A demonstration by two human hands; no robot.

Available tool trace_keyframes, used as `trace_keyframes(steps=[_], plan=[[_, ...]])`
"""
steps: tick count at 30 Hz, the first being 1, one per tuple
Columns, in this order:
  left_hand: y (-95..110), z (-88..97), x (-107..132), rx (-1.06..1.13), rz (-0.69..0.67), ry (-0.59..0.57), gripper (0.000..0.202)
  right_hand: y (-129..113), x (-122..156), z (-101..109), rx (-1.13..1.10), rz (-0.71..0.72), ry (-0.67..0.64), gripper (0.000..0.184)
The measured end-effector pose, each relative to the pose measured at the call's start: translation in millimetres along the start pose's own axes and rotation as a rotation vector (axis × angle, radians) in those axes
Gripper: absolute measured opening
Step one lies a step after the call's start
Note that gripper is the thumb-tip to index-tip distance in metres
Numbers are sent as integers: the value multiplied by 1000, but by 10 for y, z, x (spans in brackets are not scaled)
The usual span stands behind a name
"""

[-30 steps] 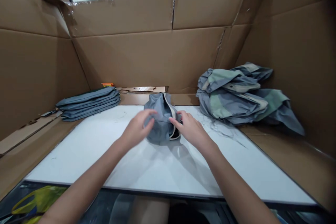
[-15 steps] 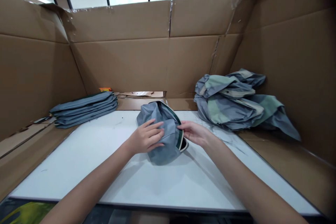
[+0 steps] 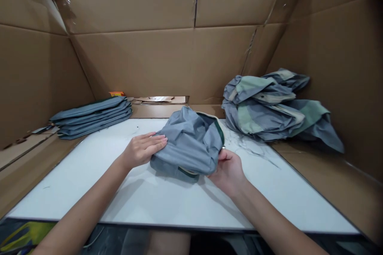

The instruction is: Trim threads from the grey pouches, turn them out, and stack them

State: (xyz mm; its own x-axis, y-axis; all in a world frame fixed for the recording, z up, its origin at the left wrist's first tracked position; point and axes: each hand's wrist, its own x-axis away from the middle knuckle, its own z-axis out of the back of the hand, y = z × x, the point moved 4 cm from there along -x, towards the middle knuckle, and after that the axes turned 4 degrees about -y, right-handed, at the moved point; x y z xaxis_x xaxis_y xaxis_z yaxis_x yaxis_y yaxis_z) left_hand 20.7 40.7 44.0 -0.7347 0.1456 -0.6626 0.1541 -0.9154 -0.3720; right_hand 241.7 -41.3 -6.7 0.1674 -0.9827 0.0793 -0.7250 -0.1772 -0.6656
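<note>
A person's bare hands work a crumpled grey fabric bag (image 3: pixel 187 143) on a white board (image 3: pixel 74 195), inside a shelter of brown cardboard walls (image 3: pixel 134 63). The bag lies between the hands, near the board's far edge, its dark green binding (image 3: pixel 220 131) showing at the 1 o'clock side and a cream edge (image 3: pixel 188 171) at 6 o'clock. The left hand (image 3: pixel 142 150) is open, palm down, fingers extended and together, with the fingertips pressing on the bag's 9 o'clock side. The right hand (image 3: pixel 229 171) is curled, palm up, grasping the bag's 3 o'clock edge from below, its fingers partly hidden beneath the fabric. Both bare forearms reach in from the near side of the board. At 10 o'clock from the bag, a neat stack of folded grey fabric pieces (image 3: pixel 91 117) sits beyond the board's far left corner, with a small orange packet (image 3: pixel 116 93) just behind it. At 2 o'clock, a loose heap of crumpled grey-and-green fabric (image 3: pixel 263 107) lies against the cardboard, beyond the board's far right corner, well apart from the right hand.
</note>
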Motion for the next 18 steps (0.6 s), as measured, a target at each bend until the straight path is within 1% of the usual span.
trace_keyframes(steps=[3, 6, 8, 10, 13, 15, 18], plan=[[-2, -67, 1, 47, 38, 17, 40, -7, 37, -84, -105, 23, -22, 14], [25, -113, -45, 86, 165, 27, 43, 26, 82, -230, -140, 164, -48, 23], [84, -135, -94, 106, 206, -2, 40, 96, 98, -317, -91, 238, -59, 28], [170, -139, -146, 139, 164, -16, 38, 190, 88, -369, -32, 246, -49, 28], [251, -114, -198, 180, 102, 32, 38, 274, 38, -391, -54, 247, -2, 26], [262, -106, -214, 167, 108, 63, 38, 283, -1, -396, -115, 268, 22, 25], [276, -121, -215, 112, 121, 61, 33, 288, -45, -403, -185, 287, 50, 18]])
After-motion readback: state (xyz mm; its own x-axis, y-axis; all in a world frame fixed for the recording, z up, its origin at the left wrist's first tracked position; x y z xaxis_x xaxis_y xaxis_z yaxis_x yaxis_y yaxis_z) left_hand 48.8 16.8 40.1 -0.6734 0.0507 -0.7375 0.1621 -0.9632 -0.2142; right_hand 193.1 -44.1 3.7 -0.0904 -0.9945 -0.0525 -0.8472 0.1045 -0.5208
